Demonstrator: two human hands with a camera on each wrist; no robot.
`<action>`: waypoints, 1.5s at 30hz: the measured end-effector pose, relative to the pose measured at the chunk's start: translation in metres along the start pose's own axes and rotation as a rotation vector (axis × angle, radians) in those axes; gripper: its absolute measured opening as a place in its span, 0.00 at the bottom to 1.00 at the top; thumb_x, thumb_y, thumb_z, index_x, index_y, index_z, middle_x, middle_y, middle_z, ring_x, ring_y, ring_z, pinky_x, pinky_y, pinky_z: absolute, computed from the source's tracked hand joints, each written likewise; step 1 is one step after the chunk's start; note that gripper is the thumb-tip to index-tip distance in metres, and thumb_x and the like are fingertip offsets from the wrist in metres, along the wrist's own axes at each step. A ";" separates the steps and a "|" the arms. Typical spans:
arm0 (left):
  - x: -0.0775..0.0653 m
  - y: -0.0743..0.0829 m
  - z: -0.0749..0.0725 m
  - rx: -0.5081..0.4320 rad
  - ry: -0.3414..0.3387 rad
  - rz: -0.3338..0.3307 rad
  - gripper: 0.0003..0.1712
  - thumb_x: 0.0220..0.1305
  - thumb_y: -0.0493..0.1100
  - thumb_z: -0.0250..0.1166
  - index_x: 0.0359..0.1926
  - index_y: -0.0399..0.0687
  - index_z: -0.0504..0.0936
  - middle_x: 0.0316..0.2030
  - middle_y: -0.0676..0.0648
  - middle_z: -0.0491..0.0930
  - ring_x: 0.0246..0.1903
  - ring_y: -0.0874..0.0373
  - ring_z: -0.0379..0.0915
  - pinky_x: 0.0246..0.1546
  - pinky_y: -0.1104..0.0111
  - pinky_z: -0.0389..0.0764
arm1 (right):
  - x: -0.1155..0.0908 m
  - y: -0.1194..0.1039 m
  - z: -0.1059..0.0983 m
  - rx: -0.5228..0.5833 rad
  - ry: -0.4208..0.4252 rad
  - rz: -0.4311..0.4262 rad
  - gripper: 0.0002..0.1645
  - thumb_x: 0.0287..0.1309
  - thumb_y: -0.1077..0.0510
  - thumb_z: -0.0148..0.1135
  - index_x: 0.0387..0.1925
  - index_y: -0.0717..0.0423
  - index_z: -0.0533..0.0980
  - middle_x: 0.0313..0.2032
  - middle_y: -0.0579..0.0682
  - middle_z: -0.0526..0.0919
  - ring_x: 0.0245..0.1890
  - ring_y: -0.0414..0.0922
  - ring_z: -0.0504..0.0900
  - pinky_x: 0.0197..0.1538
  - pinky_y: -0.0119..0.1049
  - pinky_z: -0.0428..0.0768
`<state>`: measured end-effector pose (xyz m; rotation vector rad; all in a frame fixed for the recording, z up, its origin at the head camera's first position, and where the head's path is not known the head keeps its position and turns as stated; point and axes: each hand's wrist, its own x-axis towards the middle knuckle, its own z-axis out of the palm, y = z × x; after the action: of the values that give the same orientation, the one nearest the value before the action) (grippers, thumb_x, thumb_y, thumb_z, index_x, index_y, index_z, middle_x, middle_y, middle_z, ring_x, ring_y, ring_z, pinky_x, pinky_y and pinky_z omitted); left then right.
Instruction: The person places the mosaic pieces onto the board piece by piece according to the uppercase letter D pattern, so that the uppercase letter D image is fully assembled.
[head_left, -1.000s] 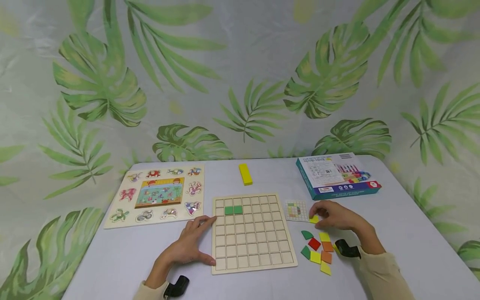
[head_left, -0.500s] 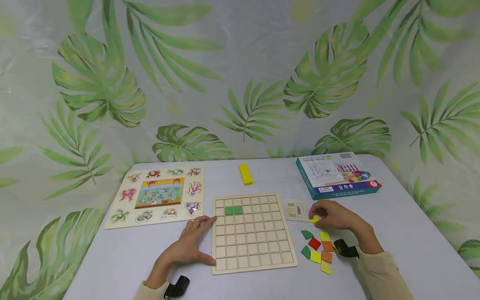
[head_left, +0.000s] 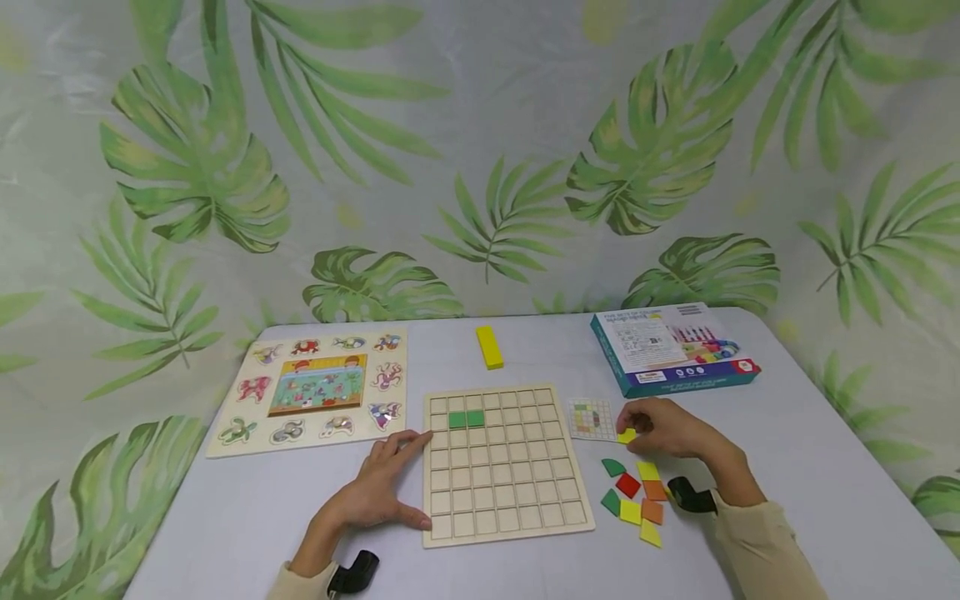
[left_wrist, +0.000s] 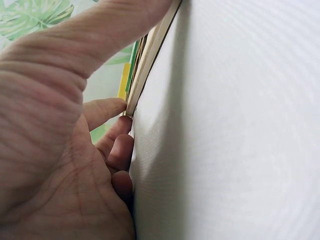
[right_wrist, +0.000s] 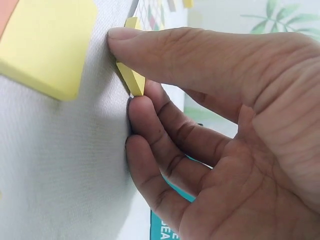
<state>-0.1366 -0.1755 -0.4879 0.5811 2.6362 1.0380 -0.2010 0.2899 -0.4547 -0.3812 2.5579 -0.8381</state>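
Note:
A pale wooden grid board (head_left: 510,475) lies in the middle of the table, with two green square tiles (head_left: 467,419) in its upper-left cells. My left hand (head_left: 375,492) rests at the board's left side, index fingertip and thumb touching its edge; the left wrist view shows the edge of the board (left_wrist: 150,55) by the fingertips. On the right, my right hand (head_left: 667,429) pinches a yellow tile (right_wrist: 131,80) between thumb and fingers, low over the cloth. The thumb covers part of that tile. Beside it lies a printed pattern card (head_left: 591,419) with a coloured grid.
Loose red (head_left: 627,485), green, yellow and orange tiles lie right of the board, below my right hand. A sea-animal peg puzzle (head_left: 311,392) occupies the left. Behind the board lies a yellow block (head_left: 490,347). A flat teal box (head_left: 675,350) sits at the back right.

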 end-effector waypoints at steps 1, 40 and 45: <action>0.000 0.000 0.000 -0.004 -0.001 0.000 0.71 0.32 0.60 0.85 0.77 0.51 0.59 0.71 0.44 0.58 0.60 0.48 0.54 0.63 0.42 0.58 | 0.000 -0.001 0.000 -0.002 -0.001 0.006 0.13 0.51 0.65 0.74 0.39 0.54 0.80 0.35 0.48 0.78 0.38 0.46 0.74 0.45 0.38 0.78; 0.001 -0.001 0.002 -0.002 0.001 -0.007 0.71 0.31 0.60 0.85 0.77 0.50 0.59 0.71 0.43 0.59 0.61 0.47 0.54 0.62 0.43 0.60 | 0.031 -0.079 0.010 -0.118 0.025 -0.233 0.06 0.58 0.61 0.70 0.36 0.54 0.80 0.36 0.45 0.83 0.41 0.45 0.80 0.50 0.46 0.80; 0.001 -0.001 0.002 -0.007 -0.001 -0.006 0.71 0.31 0.60 0.85 0.77 0.50 0.59 0.71 0.43 0.59 0.61 0.47 0.54 0.62 0.43 0.59 | 0.041 -0.092 0.014 -0.127 0.028 -0.297 0.04 0.59 0.62 0.69 0.36 0.55 0.81 0.36 0.45 0.84 0.42 0.44 0.81 0.52 0.49 0.80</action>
<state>-0.1369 -0.1744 -0.4900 0.5721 2.6307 1.0447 -0.2183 0.1958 -0.4214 -0.8089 2.6257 -0.7863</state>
